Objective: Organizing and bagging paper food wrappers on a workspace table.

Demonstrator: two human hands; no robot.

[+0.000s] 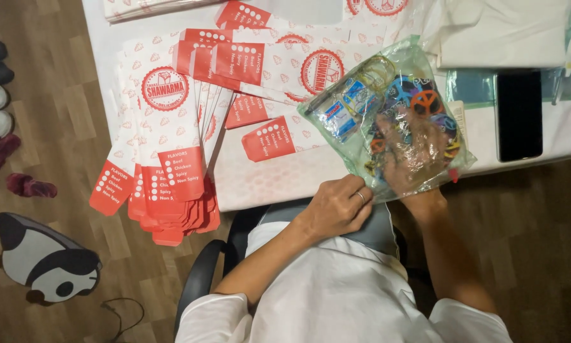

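so far the right hand (412, 155) is plunged inside a crinkly clear plastic bag (387, 114) of small colourful trinkets, fingers spread narrow among them; whether it grips one i cannot tell through the film. the left hand (336, 206) pinches the bag's mouth at the table's near edge, closed on the plastic. the bag lies on the white table (107, 38), right of a fanned spread of flat red-and-white paper sleeves (171, 127), none visibly filled. judging from this, nothing has come out of the bag yet and the sleeves wait untouched. a black phone (518, 114) lies just beside the bag.
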